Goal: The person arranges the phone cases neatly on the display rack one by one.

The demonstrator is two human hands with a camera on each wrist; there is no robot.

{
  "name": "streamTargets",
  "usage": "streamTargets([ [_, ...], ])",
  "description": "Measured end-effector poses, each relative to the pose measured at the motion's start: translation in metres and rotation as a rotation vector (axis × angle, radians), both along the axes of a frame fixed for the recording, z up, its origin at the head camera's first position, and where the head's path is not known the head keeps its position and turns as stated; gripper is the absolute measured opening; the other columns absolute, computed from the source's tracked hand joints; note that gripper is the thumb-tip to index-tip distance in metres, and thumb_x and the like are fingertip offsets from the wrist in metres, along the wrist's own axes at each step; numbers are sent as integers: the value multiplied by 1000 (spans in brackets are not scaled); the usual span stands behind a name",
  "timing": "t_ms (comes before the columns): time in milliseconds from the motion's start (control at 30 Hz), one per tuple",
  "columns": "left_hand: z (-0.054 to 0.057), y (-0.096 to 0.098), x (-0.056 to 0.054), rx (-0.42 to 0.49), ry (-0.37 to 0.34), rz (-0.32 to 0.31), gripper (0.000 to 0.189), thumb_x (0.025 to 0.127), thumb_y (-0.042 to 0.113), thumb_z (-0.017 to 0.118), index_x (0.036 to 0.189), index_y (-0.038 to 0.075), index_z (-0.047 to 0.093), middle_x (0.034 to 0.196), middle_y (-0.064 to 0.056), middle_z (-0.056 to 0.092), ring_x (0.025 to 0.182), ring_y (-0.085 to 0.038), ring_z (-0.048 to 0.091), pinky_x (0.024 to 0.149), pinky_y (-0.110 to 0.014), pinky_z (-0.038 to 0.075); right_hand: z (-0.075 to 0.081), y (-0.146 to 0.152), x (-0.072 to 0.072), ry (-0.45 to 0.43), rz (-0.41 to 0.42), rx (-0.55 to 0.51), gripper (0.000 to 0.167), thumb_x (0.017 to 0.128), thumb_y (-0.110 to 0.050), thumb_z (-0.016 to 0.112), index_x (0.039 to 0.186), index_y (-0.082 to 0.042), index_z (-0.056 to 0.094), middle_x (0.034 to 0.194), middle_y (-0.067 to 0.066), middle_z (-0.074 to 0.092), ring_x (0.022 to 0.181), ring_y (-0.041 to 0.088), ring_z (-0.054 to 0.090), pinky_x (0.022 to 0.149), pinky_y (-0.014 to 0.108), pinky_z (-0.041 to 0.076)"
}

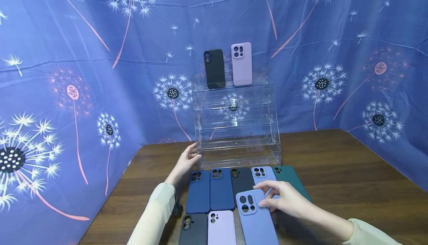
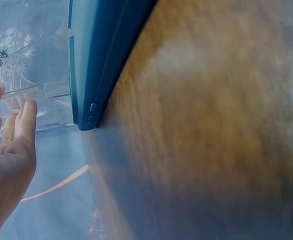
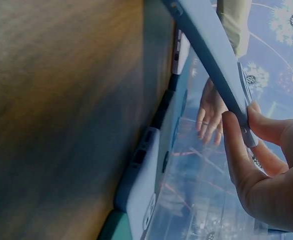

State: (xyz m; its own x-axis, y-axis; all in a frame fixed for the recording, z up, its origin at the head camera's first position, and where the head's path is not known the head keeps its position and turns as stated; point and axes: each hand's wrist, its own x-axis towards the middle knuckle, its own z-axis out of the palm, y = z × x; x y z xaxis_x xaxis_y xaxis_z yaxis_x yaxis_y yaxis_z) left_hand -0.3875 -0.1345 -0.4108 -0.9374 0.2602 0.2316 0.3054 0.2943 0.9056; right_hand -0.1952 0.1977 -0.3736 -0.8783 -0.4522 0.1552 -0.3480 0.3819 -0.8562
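My right hand [image 1: 287, 199] pinches a light blue phone case [image 1: 256, 222] by its upper right edge, thumb on one face and fingers on the other. It is raised above the other cases; in the right wrist view the case [image 3: 214, 55] is tilted and seen edge-on. My left hand [image 1: 184, 162] rests against the lower left side of a clear stepped display rack [image 1: 234, 163]. Its fingers look fairly straight in the left wrist view. On the rack's top tier stand a black phone case [image 1: 214, 68] and a light purple phone case [image 1: 242, 66], side by side.
Before the rack lie two navy cases [image 1: 198, 196], a black case [image 1: 241, 181], another light blue case [image 1: 263, 173] and a green case [image 1: 291, 180]. Nearer are a black case [image 1: 194, 232] and a light purple case [image 1: 222, 230]. Patterned blue cloth [image 1: 133, 89] hangs behind the wooden table [image 1: 334, 163].
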Motion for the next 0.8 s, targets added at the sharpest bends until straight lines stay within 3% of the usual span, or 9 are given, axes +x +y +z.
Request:
streamTargets([
  [133,-1,-1,-1,8,-13,-3,57,93,13,59,144,6,34,133,-22,48,120,-38,49,97,-48,46,7,-2,-2,0,-7,-15,47,85,-22,69,124,0,55,103,20,58,69,7,63,56,36,57],
  [300,1,-2,1,3,-18,-9,57,93,11,58,144,6,33,135,-23,47,121,-39,48,98,-49,45,12,-4,-4,-26,-30,-32,43,86,-22,67,121,0,55,111,22,55,75,9,63,59,35,58],
  [600,21,1,17,-1,-19,-65,58,93,10,57,144,0,30,136,-31,42,121,-44,47,98,-52,43,22,2,-9,19,-51,-79,38,88,-18,66,119,1,55,106,20,61,76,8,64,62,32,58],
  [800,5,-1,3,13,-24,-23,58,93,12,58,144,7,33,136,-23,46,123,-39,47,98,-51,44,33,5,-17,57,-95,-98,38,87,-15,66,120,2,55,97,18,66,75,11,65,65,32,58],
])
